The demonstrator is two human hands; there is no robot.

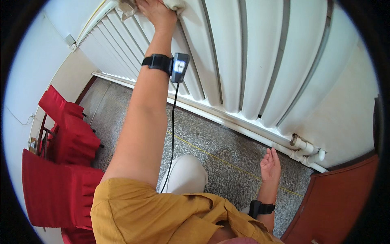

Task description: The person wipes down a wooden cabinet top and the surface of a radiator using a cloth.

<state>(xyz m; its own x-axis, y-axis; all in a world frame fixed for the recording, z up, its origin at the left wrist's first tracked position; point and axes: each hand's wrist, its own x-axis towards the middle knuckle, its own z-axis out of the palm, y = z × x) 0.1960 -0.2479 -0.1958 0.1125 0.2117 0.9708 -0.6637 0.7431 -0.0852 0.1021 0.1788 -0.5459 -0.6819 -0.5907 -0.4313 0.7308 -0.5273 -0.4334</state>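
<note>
My left hand (158,13) is at the top edge of the view, pressed on a pale cloth (127,8) that lies against the upper part of a white wall radiator (224,55). Its fingertips are cut off by the frame. Around that wrist is a black strap with a small lit device (180,67), and a black cable hangs from it. Low on the right, my right hand (271,166) hangs with its palm partly upward, holding nothing, near the white pipe below the radiator. A black band (261,209) circles the right wrist.
White pipe fittings (307,151) join the radiator's lower right end. A reddish-brown furniture panel (335,201) stands at the lower right. Chairs with red covers (51,189) line the left side. The speckled floor (213,137) carries a thin yellow line.
</note>
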